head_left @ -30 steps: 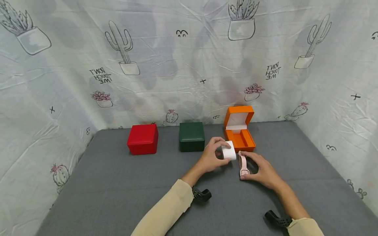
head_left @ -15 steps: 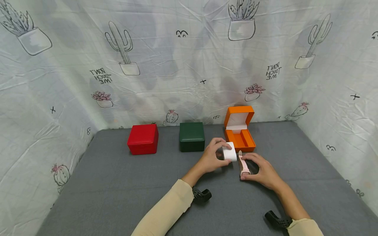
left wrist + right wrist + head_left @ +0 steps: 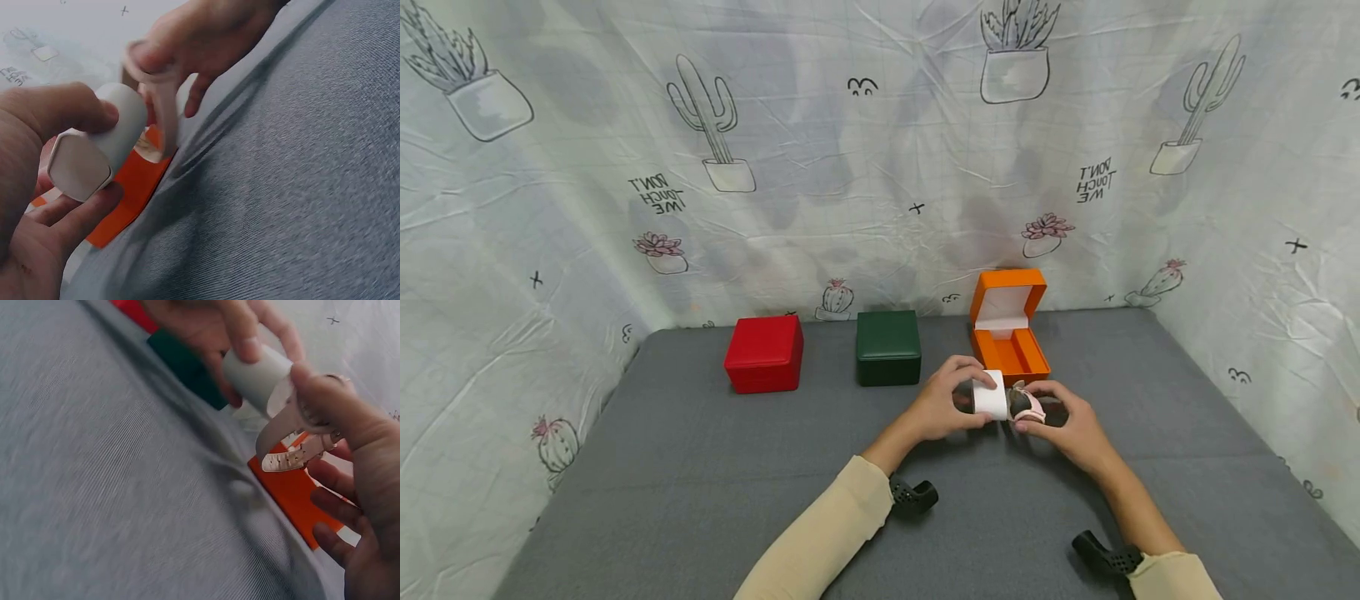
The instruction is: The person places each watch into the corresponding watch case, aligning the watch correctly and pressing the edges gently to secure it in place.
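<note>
In the head view my left hand [image 3: 938, 403] holds a white watch pillow [image 3: 990, 397], thumb on one side and fingers on the other. Its rounded body and flat end face [image 3: 80, 165] show in the left wrist view. To the right of it my right hand [image 3: 1072, 427] pinches a pale pink wristwatch [image 3: 1033, 408]. The watch's strap [image 3: 281, 434] is bent into a loop, its holed end hanging near the pillow's end in the right wrist view. Whether strap and pillow touch I cannot tell. Both things are held above the grey cloth.
Just behind the hands stands an orange box [image 3: 1030, 354] with its lid raised and a divided inside. A closed green box [image 3: 888, 348] and a closed red box [image 3: 764, 354] stand farther left. A cactus-print curtain [image 3: 880, 167] hangs behind the grey table [image 3: 700, 500].
My right hand has lifted and turned the wristwatch, its strap going from stretched out to a bent loop beside the pillow. My left hand has shifted the pillow slightly right and nearer.
</note>
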